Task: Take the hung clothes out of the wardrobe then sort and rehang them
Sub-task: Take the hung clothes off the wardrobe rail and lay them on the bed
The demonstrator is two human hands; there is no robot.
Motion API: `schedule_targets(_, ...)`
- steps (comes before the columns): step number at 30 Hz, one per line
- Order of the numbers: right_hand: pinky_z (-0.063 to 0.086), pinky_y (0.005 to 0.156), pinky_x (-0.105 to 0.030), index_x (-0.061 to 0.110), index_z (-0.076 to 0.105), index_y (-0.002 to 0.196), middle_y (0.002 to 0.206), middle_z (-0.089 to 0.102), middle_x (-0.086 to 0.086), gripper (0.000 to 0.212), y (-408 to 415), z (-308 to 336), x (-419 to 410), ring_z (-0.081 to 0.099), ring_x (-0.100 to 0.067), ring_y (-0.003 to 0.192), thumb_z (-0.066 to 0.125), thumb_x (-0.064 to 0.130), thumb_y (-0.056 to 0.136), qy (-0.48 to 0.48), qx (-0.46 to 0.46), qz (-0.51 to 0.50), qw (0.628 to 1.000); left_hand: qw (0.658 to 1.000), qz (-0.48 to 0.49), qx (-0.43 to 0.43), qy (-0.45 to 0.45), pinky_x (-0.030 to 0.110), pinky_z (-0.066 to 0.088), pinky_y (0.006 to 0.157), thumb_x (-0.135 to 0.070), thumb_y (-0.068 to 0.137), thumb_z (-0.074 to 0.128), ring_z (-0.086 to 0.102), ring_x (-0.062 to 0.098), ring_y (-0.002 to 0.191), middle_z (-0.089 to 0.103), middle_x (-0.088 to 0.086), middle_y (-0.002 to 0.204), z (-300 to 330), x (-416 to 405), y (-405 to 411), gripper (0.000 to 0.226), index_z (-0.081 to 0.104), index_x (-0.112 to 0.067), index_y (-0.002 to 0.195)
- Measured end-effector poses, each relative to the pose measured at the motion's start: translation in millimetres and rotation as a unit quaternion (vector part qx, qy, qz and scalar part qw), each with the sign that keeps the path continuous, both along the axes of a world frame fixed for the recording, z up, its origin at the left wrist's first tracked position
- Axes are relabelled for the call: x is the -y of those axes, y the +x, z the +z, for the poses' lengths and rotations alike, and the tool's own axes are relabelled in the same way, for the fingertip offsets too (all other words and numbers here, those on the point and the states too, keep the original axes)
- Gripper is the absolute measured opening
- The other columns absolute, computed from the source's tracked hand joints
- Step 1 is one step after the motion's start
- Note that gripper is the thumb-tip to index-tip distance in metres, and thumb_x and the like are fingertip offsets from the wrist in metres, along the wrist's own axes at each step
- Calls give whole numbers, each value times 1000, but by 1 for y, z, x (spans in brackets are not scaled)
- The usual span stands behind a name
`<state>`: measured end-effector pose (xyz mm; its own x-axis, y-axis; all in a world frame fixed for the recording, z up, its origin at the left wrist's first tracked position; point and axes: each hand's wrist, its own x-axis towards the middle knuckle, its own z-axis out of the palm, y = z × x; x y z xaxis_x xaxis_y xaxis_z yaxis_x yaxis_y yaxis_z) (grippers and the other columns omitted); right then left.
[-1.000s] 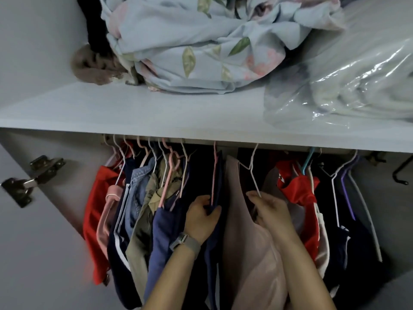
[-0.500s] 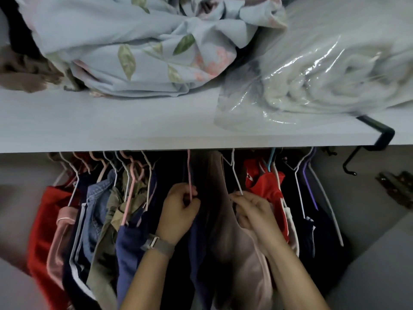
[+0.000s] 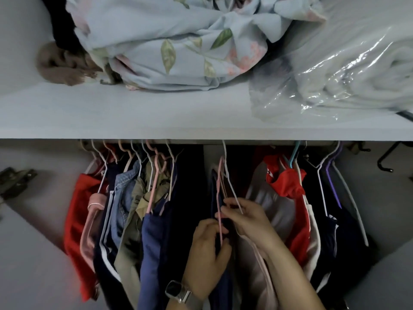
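Note:
Several garments hang on wire hangers under the white shelf. In the middle, my left hand grips a pink hanger that carries a dark navy garment. Close beside it, my right hand pinches a white hanger bearing a pale pink garment. Both hangers sit side by side, their hooks reaching up toward the rail, which the shelf hides. A wristwatch is on my left wrist.
To the left hang a red top, a denim piece and a blue garment. On the right are a red jersey and dark clothes. Floral bedding and a plastic-wrapped blanket lie on the shelf. A door hinge sits far left.
My two hands have come closer together in the middle, bringing the pink and white hangers side by side. A dark gap has opened left of the pink hanger.

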<state>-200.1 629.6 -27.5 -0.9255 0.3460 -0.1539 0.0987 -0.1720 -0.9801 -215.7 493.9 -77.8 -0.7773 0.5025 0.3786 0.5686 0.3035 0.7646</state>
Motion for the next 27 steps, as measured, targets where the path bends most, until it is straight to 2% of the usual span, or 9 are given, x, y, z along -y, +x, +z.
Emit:
schedule_targets(4, 35, 41, -17, 9, 52, 82, 53, 58, -2, 18, 12, -4, 9, 48, -9, 42, 56, -8, 87, -11, 23, -6, 1000, 1000, -8, -8, 9, 19, 39, 98, -55, 88, 47, 51, 1, 110, 51, -15, 116, 9, 15, 8, 38, 67, -27, 103)
schedule_targets(7, 19, 35, -17, 12, 40, 71, 53, 47, -7, 26, 35, -3, 12, 29, -8, 37, 52, -8, 84, -9, 24, 33, 999, 996, 71, -10, 45, 29, 44, 95, -47, 83, 53, 52, 6, 107, 51, -10, 116, 16, 30, -3, 38, 61, -24, 113)
schedule_targets(10, 17, 30, -13, 10, 35, 71, 55, 46, -15, 33, 71, 8, 15, 23, -5, 29, 41, -18, 87, -12, 27, 68, 997, 993, 76, -75, -56, 36, 39, 102, -51, 72, 54, 44, 19, 120, 46, 0, 131, 26, 31, -26, 70, 44, -19, 133)
schedule_targets(12, 22, 32, -10, 8, 37, 72, 55, 47, -13, 33, 98, 12, 20, 29, -3, 29, 41, -20, 86, 19, 21, 85, 996, 983, 32, -126, -127, 40, 37, 101, -57, 66, 53, 40, 23, 124, 45, 3, 136, 32, 21, -33, 80, 40, -19, 135)
schedule_targets(14, 30, 40, -10, 8, 42, 69, 53, 47, -5, 29, 128, 11, 30, 39, -1, 37, 51, -14, 85, 42, 6, 81, 996, 974, -40, -165, -151, 42, 37, 100, -56, 66, 53, 41, 23, 125, 47, 2, 136, 33, 6, -32, 74, 40, -24, 131)
schedule_targets(16, 33, 48, -14, 11, 46, 67, 53, 46, -1, 23, 160, 6, 40, 41, -5, 45, 60, 6, 84, 56, -4, 42, 998, 962, -108, -191, -161, 44, 36, 99, -54, 72, 50, 45, 21, 124, 55, -4, 127, 28, -7, -21, 54, 46, -32, 121)
schedule_targets(19, 27, 43, -13, 5, 47, 68, 49, 39, 1, 33, 214, 0, 56, 31, -4, 40, 59, 23, 93, 5, 20, -99, 995, 943, -231, -200, -134, 39, 40, 91, -47, 82, 44, 56, 13, 106, 64, -11, 102, 25, -24, 11, 30, 62, -29, 99)
schedule_targets(23, 24, 39, -15, 9, 59, 57, 43, 45, 1, 48, 302, -4, 84, 31, -7, 36, 49, 41, 92, 70, 113, -237, 962, 894, -365, -241, -93, 24, 31, 78, -40, 84, 45, 48, 7, 81, 61, -13, 79, 23, -39, 78, 23, 63, -26, 80)
schedule_targets(27, 28, 43, -22, 13, 57, 55, 42, 49, 5, 51, 378, -10, 116, 33, -9, 40, 48, 41, 97, 137, 191, -341, 910, 848, -477, -219, -75, 34, 39, 75, -41, 82, 46, 53, 9, 79, 56, -16, 77, 24, -47, 146, 14, 56, -31, 81)
